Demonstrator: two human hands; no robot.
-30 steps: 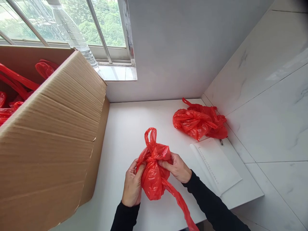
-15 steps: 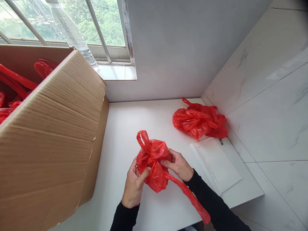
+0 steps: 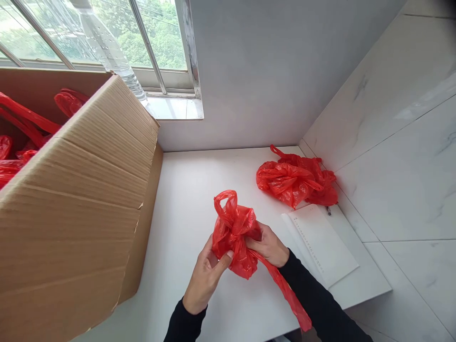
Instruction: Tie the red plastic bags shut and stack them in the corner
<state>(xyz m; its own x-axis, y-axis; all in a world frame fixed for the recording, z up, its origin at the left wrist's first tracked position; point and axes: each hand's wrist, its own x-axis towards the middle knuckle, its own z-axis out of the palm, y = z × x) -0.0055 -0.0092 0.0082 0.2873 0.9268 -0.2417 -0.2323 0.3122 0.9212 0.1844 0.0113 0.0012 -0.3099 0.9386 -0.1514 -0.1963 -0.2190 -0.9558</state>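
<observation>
A knotted red plastic bag (image 3: 237, 237) is held up over the white table, between both my hands. My left hand (image 3: 206, 273) grips its left side, thumb in front and fingers behind. On the other side my right hand (image 3: 269, 244) pinches the bag near the knot, its thumb pressed into the film. One handle loop sticks up at the top, and a long twisted strip trails down to the right, past my right sleeve. What is inside the bag cannot be seen.
A large cardboard box (image 3: 81, 204) with red plastic bags (image 3: 28, 118) in it fills the left. More crumpled red bags (image 3: 295, 178) lie at the table's back right, by a white notebook (image 3: 322, 244) and a pen (image 3: 328, 210). A clear bottle (image 3: 114, 54) stands at the window.
Both hands and the knotted bag have shifted slightly to the right. The bag has turned a little, and its top loop has opened wider.
</observation>
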